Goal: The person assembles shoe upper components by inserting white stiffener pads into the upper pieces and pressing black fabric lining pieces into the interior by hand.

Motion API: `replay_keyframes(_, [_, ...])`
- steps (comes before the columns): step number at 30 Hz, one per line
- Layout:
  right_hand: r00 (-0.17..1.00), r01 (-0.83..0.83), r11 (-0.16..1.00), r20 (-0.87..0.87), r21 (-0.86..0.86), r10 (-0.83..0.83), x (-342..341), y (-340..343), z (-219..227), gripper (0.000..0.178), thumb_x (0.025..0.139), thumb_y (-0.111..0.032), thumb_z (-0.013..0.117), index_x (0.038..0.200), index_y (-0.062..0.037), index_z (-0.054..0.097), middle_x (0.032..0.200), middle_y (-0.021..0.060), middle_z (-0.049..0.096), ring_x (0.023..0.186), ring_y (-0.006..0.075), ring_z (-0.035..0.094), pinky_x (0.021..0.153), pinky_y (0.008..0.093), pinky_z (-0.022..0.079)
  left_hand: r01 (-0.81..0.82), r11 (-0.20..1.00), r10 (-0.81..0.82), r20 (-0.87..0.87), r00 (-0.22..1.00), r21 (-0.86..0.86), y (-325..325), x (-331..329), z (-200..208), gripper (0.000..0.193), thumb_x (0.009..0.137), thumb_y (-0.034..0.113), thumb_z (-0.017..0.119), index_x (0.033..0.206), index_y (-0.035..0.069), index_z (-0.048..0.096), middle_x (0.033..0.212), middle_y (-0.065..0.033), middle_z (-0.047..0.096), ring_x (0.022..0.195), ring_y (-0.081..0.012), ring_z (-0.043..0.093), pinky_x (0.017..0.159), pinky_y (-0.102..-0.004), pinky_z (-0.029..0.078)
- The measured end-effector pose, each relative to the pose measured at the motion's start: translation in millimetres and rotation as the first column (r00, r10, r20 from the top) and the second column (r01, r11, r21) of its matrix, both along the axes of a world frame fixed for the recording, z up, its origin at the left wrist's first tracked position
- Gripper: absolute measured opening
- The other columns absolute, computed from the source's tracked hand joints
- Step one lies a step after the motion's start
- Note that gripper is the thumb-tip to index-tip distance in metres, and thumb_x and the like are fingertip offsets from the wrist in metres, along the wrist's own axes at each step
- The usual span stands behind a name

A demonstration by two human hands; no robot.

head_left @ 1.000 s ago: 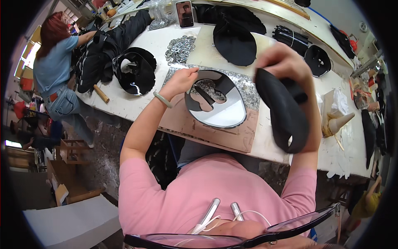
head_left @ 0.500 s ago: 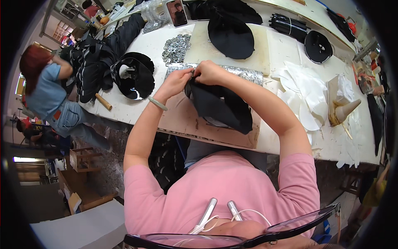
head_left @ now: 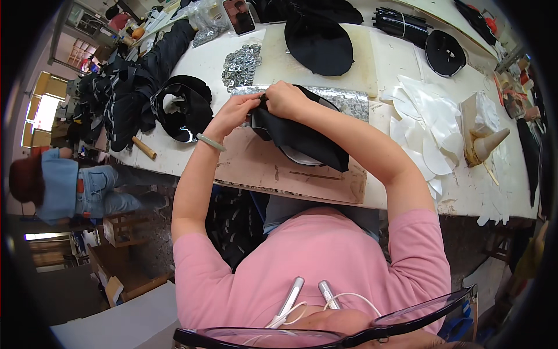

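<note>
A floppy black fabric piece with a pale patch at its lower edge lies across a brown board in front of me. My left hand pinches its far left corner between closed fingertips. Right beside it, my right hand is closed on the same corner, its forearm crossing over the fabric. Past that forearm, another part of the piece shows. What lies between the fingertips is too small to make out. A silvery, shiny strip runs along the board's far edge, just behind my hands.
Small metal fittings are heaped beyond my left hand. A black rounded panel lies on a pale slab. Glossy black pieces and a wooden stick sit left; white cut pieces and a cone right. Another person stands left.
The black piece has shifted slightly up the board, and part of it now shows beyond my right forearm. Both hands keep hold of its corner. The person at left has moved away from the table.
</note>
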State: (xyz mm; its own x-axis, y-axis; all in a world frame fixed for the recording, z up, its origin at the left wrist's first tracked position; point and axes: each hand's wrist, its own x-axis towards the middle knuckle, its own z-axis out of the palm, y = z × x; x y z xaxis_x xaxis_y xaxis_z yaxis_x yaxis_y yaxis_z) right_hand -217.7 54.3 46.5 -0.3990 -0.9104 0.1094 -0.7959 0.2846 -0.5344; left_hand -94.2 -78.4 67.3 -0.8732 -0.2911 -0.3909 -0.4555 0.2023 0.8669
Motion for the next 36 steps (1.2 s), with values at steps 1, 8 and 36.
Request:
replay_keyframes(1, [1.0, 0.004, 1.0, 0.002, 0.001, -0.004, 0, 0, -1, 0.021, 0.074, -0.012, 0.062, 0.088, 0.0026, 0.069, 0.093, 0.0249, 0.066, 0.091, 0.039, 0.065, 0.08, 0.0444, 0.053, -0.036, 0.999, 0.036, -0.008, 0.999, 0.033, 1, -1, 0, 0.036, 0.097, 0.019, 0.05, 0.131, 0.007, 0.056, 0.079, 0.0097, 0.052, 0.063, 0.0001, 0.04, 0.054, -0.0172, 0.034])
replay_keyframes(8, [0.998, 0.048, 0.997, 0.033, 0.06, -0.05, 5, -3, 14, 0.023, 0.075, -0.015, 0.066, 0.092, 0.0, 0.07, 0.097, 0.0231, 0.066, 0.094, 0.0373, 0.065, 0.082, 0.0435, 0.053, 0.026, 0.997, -0.025, 0.024, 0.999, -0.072, -11, -3, -2, 0.037, 0.091, 0.018, 0.057, 0.126, 0.006, 0.061, 0.077, 0.0055, 0.06, 0.062, -0.0013, 0.046, 0.054, -0.0194, 0.037])
replay_keyframes(36, [0.992, 0.12, 0.99, 0.038, 0.076, -0.123, -11, 7, 19, 0.023, 0.078, -0.018, 0.066, 0.091, 0.0001, 0.071, 0.095, 0.0234, 0.067, 0.093, 0.0385, 0.065, 0.081, 0.0439, 0.052, 0.129, 0.801, -0.178, -0.028, 0.984, -0.585, -7, -22, 2, 0.029, 0.084, 0.012, 0.06, 0.109, 0.0, 0.066, 0.085, -0.0161, 0.071, 0.075, -0.0122, 0.063, 0.072, -0.0274, 0.05])
